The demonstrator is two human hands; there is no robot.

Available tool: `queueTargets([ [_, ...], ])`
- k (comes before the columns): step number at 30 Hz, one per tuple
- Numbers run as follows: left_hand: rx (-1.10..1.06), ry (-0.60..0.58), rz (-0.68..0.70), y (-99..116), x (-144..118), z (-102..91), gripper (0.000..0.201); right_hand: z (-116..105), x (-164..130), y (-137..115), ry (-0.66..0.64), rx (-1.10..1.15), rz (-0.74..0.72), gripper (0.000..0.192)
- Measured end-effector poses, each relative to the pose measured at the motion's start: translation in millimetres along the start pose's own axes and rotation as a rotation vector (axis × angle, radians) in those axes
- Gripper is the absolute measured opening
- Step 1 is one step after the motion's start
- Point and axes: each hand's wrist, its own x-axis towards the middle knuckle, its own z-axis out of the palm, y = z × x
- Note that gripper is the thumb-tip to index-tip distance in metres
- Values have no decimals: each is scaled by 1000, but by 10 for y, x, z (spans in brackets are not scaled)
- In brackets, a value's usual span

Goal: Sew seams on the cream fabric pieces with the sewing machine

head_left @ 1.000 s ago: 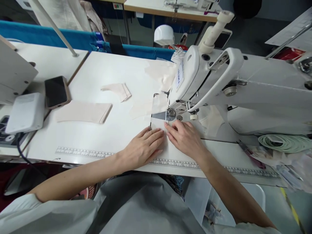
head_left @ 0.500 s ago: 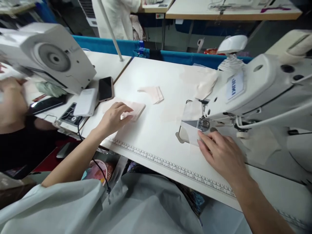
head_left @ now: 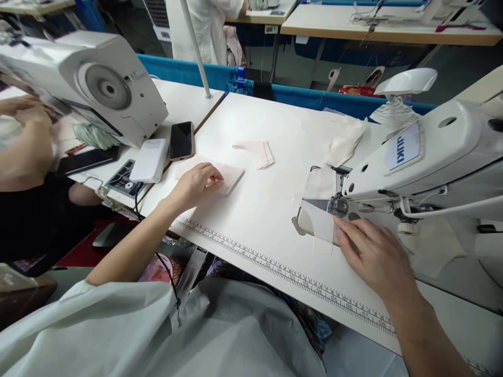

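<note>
My left hand (head_left: 198,184) is over a small stack of pale pink fabric pieces (head_left: 234,177), its fingers curled in toward the thumb. Whether a layer is caught between the fingertips is hidden. At the sewing machine, my right hand (head_left: 373,254) pinches the edge of a thin, see-through white piece of fabric (head_left: 324,225) between thumb and fingers. This piece lies in front of the presser foot (head_left: 338,205), across the needle plate (head_left: 302,222). Another pale fabric piece (head_left: 321,182) lies just behind the foot.
Cut pink pieces (head_left: 259,154) lie mid-table, and a pale cloth (head_left: 346,139) lies at the back. A phone (head_left: 182,140) and a white box-shaped device (head_left: 149,159) sit left. A printed ruler (head_left: 275,264) follows the front edge. A co-worker's hands (head_left: 29,125) are at the neighbouring machine (head_left: 106,86).
The fingers of my left hand have curled in above the stack. The white piece under my right hand now reaches farther toward the front edge. The whole view has shifted slightly.
</note>
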Motion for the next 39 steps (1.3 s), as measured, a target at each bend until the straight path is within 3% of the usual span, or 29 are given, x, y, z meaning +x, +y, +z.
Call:
queueTargets([
  [10,-11,59,-54,72,-31,22,18,1,7,37,40,4,-47,26],
  [13,-74,76,-73,195,-64,21,16,3,21,37,42,0,-63,26],
  [16,-181,21,-47,437,-153,101,14,0,13,26,30,-6,-54,26],
  [19,-280,26,73,709,-307,253,16,-8,-12,14,3,0,-6,26],
  [22,-255,58,295,881,-506,375,21,-24,-31,4,-18,17,35,27],
  [26,-114,-85,525,924,-780,429,59,-82,-14,-54,-17,158,74,27],
  [29,-53,-69,625,899,-955,465,58,-181,30,-158,-34,412,72,25],
  [32,-83,7,707,866,-1064,523,45,-317,62,-276,-171,772,33,22],
  [35,-210,56,742,870,-1067,546,36,-432,58,-368,-370,943,-14,20],
  [39,-458,-48,600,993,-875,424,25,-449,39,-466,-558,1032,-105,20],
])
